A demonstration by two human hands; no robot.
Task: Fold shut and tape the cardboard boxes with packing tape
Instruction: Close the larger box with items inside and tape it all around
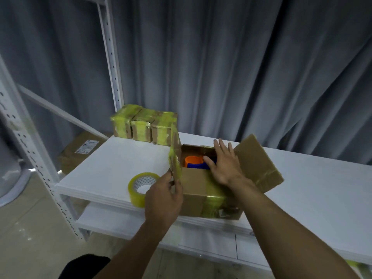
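Observation:
An open cardboard box stands at the front edge of the white shelf. Inside it lie an orange object and a blue object. My left hand pinches the lower edge of the box's upright left flap, which carries yellowish tape. My right hand lies flat with straight fingers over the box opening, on the near flap. The right flap is spread outward. A roll of clear packing tape sits left of the box, just beside my left hand.
Three taped small boxes stand in a row at the back of the shelf. A brown labelled parcel lies lower left behind the white rack upright. Grey curtains hang behind. A lower shelf runs beneath.

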